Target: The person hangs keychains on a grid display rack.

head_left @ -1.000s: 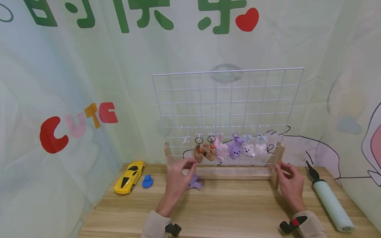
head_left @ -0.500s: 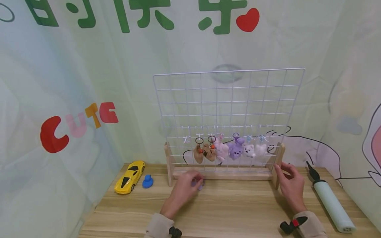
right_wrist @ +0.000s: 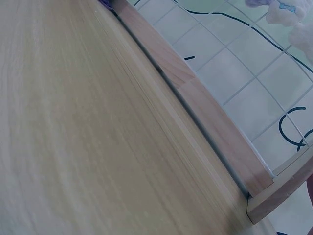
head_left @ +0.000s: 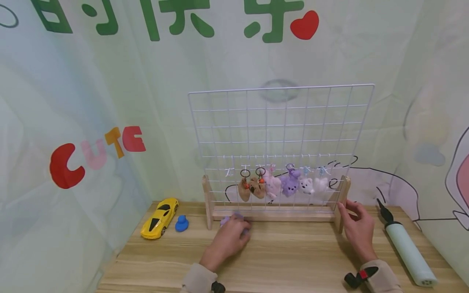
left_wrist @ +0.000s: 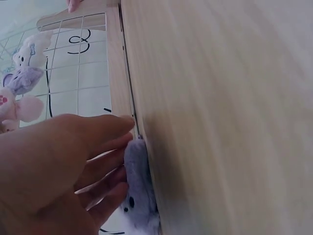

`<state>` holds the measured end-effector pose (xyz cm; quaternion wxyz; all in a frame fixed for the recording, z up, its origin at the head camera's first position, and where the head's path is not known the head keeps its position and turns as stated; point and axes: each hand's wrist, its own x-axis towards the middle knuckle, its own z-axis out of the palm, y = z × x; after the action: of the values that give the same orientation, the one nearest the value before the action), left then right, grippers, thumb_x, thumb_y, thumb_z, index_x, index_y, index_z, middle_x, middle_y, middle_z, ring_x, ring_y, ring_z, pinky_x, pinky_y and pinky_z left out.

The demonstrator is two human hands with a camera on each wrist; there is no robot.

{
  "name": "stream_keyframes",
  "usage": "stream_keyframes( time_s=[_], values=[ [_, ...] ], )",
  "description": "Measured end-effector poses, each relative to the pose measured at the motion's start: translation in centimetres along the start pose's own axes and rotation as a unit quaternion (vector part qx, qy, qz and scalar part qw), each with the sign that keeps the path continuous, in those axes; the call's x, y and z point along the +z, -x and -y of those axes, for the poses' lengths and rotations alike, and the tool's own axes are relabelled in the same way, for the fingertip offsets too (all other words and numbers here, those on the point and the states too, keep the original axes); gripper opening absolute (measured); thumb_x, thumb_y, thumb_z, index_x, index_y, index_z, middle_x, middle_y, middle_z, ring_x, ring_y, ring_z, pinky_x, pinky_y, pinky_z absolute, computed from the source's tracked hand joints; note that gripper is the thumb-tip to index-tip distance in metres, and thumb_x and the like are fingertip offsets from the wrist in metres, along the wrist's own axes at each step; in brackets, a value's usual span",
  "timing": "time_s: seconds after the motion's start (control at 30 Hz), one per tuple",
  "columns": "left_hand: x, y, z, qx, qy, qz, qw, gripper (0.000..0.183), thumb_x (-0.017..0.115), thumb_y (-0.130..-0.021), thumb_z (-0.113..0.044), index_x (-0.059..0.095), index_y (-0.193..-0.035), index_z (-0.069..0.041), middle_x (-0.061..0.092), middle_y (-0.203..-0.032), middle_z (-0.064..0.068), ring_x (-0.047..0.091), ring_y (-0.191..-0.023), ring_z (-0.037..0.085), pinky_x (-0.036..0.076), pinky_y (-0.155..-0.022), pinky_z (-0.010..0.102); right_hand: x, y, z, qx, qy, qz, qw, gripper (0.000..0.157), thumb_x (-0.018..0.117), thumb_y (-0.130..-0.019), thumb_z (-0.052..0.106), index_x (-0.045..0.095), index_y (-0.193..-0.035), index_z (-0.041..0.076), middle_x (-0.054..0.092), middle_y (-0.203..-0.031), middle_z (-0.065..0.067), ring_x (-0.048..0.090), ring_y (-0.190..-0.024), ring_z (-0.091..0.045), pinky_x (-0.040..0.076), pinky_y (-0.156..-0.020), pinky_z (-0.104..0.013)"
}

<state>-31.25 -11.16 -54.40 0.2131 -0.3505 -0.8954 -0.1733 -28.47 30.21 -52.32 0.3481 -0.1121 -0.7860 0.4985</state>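
Note:
My left hand (head_left: 228, 241) reaches down over a small purple plush keychain (head_left: 224, 221) at the foot of the wire grid's wooden stand (head_left: 282, 215). Its fingers touch the plush, now lying against the base rail in the left wrist view (left_wrist: 138, 169), without closing round it; part is hidden under the hand in the head view. My right hand (head_left: 357, 228) pinches the right wooden upright (head_left: 342, 195) of the stand. On the white wire grid (head_left: 293, 122) hang several plush keychains: brown ones (head_left: 257, 187), a pink one (head_left: 272, 185), a purple one (head_left: 290, 185) and white ones (head_left: 306, 185).
A yellow toy car (head_left: 159, 218) and a small blue toy (head_left: 181, 223) stand at the table's left. On the right lies a pale green cylinder with a black nozzle (head_left: 408, 250). White hooks (head_left: 229, 171) sit on the grid left of the plushes.
My left hand has come down from the grid's lower left to the purple plush on the table, and the plush has shifted slightly left. The right hand has stayed at the upright.

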Motion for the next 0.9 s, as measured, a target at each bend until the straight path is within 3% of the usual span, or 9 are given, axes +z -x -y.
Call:
stream_keyframes(
  time_s=[0.1,0.3,0.47,0.67,0.9],
  values=[
    [0.0,0.1,-0.1,0.005,-0.013,0.000,0.9999,0.015,0.086,-0.086,-0.018,0.081,-0.100,-0.013,0.078,-0.095,-0.003,0.065,-0.101,0.020,0.058,-0.081,0.037,0.0,0.1,0.2,0.004,0.003,0.002,1.000,0.039,0.074,-0.104,0.032,0.072,-0.128,0.001,0.074,-0.129,-0.020,0.054,-0.102,0.018,0.047,-0.086,0.003],
    [-3.8,-0.3,-3.5,-0.036,-0.040,0.036,0.9979,0.017,0.089,-0.082,-0.008,0.075,-0.086,-0.015,0.070,-0.083,-0.003,0.065,-0.087,0.017,0.055,-0.072,0.029,0.0,0.1,0.2,0.007,0.003,0.001,1.000,0.041,0.075,-0.104,0.033,0.072,-0.128,0.001,0.074,-0.129,-0.021,0.054,-0.102,0.017,0.046,-0.085,0.003],
    [-4.6,-0.4,-4.9,-0.025,-0.102,0.053,0.9930,0.024,0.085,-0.084,-0.004,0.066,-0.078,-0.017,0.062,-0.074,-0.001,0.061,-0.070,0.018,0.046,-0.059,0.027,0.0,0.1,0.3,0.019,0.012,0.002,1.000,0.042,0.073,-0.105,0.036,0.072,-0.129,0.003,0.074,-0.130,-0.018,0.053,-0.103,0.018,0.047,-0.086,0.003],
    [-4.2,-0.1,-5.1,0.006,-0.160,0.059,0.9853,0.021,0.081,-0.085,-0.004,0.063,-0.088,-0.015,0.066,-0.079,0.004,0.063,-0.075,0.023,0.054,-0.065,0.033,0.0,0.0,0.2,0.019,0.011,0.002,1.000,0.041,0.073,-0.105,0.035,0.072,-0.129,0.002,0.074,-0.131,-0.018,0.054,-0.103,0.017,0.046,-0.086,0.003],
    [-5.3,-0.3,-5.1,-0.035,-0.131,0.106,0.9851,0.035,0.081,-0.080,0.003,0.062,-0.106,-0.011,0.069,-0.098,0.008,0.065,-0.095,0.028,0.058,-0.086,0.042,0.0,0.1,0.2,0.016,0.006,0.002,1.000,0.041,0.073,-0.105,0.035,0.071,-0.128,0.002,0.074,-0.130,-0.018,0.052,-0.103,0.019,0.046,-0.087,0.003]
  ],
)
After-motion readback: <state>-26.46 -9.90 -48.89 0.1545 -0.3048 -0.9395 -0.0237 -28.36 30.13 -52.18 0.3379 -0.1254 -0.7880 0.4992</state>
